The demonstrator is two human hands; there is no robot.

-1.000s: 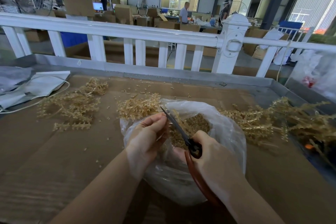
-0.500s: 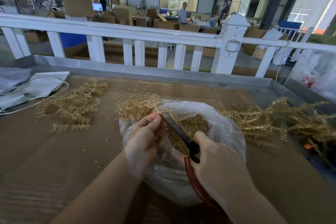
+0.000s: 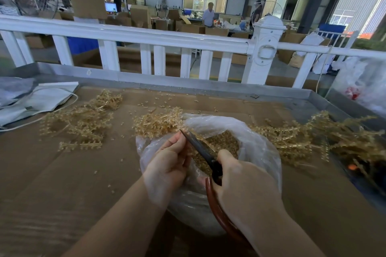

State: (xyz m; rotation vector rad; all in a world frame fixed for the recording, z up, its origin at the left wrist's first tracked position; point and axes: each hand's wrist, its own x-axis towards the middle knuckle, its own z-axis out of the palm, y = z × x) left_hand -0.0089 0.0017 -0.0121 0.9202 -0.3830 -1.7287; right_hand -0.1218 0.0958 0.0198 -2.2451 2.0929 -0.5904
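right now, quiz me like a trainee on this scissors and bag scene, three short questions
1. True or false: the right hand grips the dark-bladed scissors with red-brown handles.
2. The clear plastic bag holds: A golden clipped bits; B white paper; C blue caps.
3. What stands just beyond the brown cardboard-covered table?
Key: 1 true. 2 A. 3 a white railing.
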